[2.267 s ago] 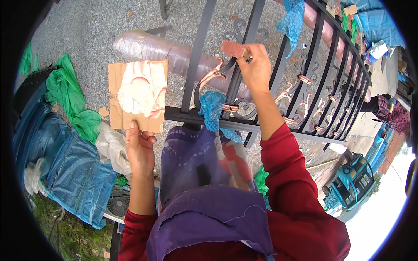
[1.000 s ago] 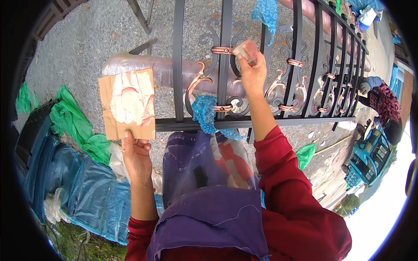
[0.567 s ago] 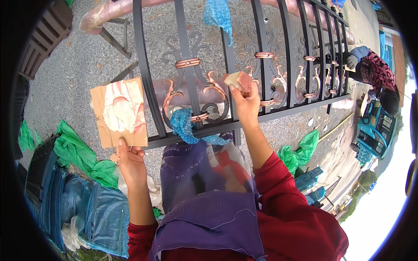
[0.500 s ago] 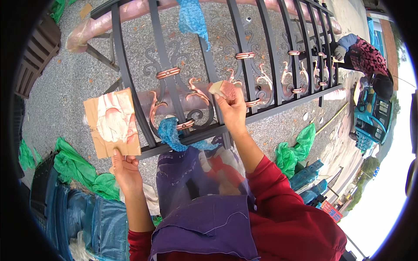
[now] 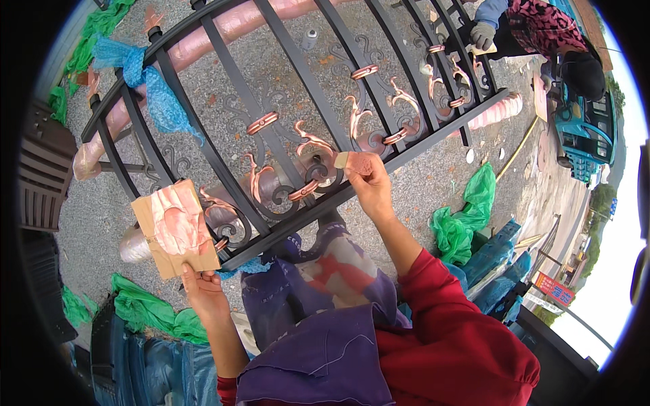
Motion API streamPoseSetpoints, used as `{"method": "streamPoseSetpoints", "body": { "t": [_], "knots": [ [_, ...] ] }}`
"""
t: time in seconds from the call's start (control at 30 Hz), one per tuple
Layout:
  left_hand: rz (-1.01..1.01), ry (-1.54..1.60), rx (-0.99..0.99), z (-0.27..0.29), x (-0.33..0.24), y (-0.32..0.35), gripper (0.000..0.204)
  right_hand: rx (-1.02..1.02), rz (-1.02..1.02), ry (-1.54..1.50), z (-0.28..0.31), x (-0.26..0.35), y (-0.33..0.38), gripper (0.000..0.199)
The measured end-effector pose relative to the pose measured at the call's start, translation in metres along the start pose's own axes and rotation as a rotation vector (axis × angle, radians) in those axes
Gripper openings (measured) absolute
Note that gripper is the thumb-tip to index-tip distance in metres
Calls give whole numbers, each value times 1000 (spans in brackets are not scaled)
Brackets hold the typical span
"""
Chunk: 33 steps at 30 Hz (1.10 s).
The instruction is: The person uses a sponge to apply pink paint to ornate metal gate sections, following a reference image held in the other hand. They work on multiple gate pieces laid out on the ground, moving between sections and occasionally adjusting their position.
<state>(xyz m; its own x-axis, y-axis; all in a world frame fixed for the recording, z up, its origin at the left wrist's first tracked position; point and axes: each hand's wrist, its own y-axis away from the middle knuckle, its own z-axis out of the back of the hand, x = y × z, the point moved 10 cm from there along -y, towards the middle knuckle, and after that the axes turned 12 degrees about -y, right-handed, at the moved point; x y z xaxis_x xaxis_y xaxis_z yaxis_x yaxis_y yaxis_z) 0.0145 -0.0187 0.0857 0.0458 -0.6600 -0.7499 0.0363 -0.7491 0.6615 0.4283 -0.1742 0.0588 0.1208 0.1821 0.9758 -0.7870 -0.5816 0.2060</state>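
My left hand (image 5: pixel 208 299) grips the lower edge of a piece of cardboard (image 5: pixel 196 260) smeared with wet-looking copper-pink paint. My right hand (image 5: pixel 371 191) pinches a small sponge (image 5: pixel 359 164), tan with a copper-stained face. It is held over the lower part of a dark metal railing (image 5: pixel 433 141), near a scroll; whether the sponge touches the metal I cannot tell. Copper-coloured leaves (image 5: pixel 355 118) and bands (image 5: pixel 263 123) stand out on the railing's dark bars and scrolls. The cardboard overlaps the railing's lower left corner.
Pink wrapped rolls (image 5: pixel 191 51) lie under the railing. Blue netting (image 5: pixel 166 101) is tied to its upper left. At the far right a co-worker's gloved hand (image 5: pixel 483 35) is at the railing. Green sheeting (image 5: pixel 467 223) and a spray can (image 5: pixel 309 39) lie on the gravel.
The railing sits turned and lower in view, with more of its left end showing. Cardboard and left hand are lower in the picture; the sponge is also slightly lower. Both hands keep their holds.
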Motion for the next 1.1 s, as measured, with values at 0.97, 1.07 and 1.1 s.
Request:
{"method": "streamPoseSetpoints", "body": {
  "t": [0.97,1.07,1.1],
  "knots": [
    [20,-97,59,-161,31,51,28,-221,231,229,96,-3,-225,22],
    [23,-87,36,-162,31,50,31,-181,152,197,89,10,-221,23],
    [26,-83,37,-163,32,51,32,-156,148,192,82,15,-218,23]
  ]
}}
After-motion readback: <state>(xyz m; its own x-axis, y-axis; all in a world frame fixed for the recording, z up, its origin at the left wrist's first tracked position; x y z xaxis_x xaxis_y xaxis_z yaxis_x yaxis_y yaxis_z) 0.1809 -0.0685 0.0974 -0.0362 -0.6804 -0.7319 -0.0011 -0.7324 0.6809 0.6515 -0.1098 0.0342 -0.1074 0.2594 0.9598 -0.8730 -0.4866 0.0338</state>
